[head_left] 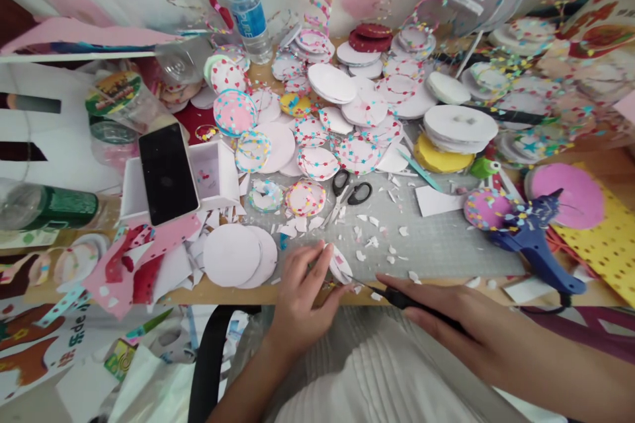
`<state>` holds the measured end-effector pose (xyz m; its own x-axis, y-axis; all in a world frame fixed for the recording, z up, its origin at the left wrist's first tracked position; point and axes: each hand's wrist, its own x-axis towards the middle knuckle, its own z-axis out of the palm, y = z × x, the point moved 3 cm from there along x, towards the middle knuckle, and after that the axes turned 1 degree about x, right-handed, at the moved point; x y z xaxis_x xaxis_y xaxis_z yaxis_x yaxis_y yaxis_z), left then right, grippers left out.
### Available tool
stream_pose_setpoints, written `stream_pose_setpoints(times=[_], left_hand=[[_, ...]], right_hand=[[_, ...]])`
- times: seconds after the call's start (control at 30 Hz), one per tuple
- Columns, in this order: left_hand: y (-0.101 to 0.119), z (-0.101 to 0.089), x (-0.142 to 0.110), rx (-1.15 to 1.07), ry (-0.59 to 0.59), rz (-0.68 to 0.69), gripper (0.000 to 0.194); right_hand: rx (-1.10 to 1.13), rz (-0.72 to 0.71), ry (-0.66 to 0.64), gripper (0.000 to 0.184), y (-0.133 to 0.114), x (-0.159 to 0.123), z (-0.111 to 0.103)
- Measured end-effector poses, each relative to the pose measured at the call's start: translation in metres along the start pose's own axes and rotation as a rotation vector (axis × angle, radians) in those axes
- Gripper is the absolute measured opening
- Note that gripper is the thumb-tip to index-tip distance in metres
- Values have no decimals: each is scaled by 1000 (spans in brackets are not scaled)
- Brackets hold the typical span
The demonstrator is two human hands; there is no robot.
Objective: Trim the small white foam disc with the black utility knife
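Observation:
My left hand [307,287] grips a small white disc [340,264] near the table's front edge, with thumb and fingers on its rim. The disc is tilted up and looks like foam or card. My right hand [441,310] is closed around the black handle of a craft knife [397,299]. Its thin blade points left and meets the disc's lower right edge. White scraps [370,238] lie scattered on the grey cutting mat [436,238] just beyond my hands. Black-handled scissors [350,192] rest on the mat, and two plain white discs [233,254] lie left of my left hand.
Several decorated discs [357,152] crowd the back. A blue glue gun [536,238] lies at right beside a pink disc [570,195]. On a white box [215,172] at left rests a phone [167,172]. A water bottle [248,13] stands behind.

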<state>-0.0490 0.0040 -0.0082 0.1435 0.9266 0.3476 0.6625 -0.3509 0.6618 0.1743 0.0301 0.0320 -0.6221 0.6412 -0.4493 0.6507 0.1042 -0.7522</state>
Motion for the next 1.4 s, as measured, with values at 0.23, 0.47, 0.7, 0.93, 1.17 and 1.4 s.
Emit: stream_pose_setpoints(times=[0.23, 0.47, 0.7, 0.93, 1.17, 1.4], left_hand=[[0, 3, 1, 17, 15, 46, 65], [-3, 3, -3, -1, 50, 18, 64], [3, 10, -5, 9, 66, 24, 60], [2, 14, -3, 5, 27, 30, 57], [-2, 13, -6, -9, 37, 21, 62], [-3, 13, -6, -6, 74, -19, 58]], right_hand=[[-3, -32, -7, 43, -6, 3, -2], [-50, -60, -18, 42, -9, 10, -3], [-38, 4, -3, 41, -5, 2, -7], [-22, 35, 18, 41, 1, -4, -9], [-82, 3, -69, 45, -1, 3, -8], [-37, 10, -91, 43, -3, 10, -8]])
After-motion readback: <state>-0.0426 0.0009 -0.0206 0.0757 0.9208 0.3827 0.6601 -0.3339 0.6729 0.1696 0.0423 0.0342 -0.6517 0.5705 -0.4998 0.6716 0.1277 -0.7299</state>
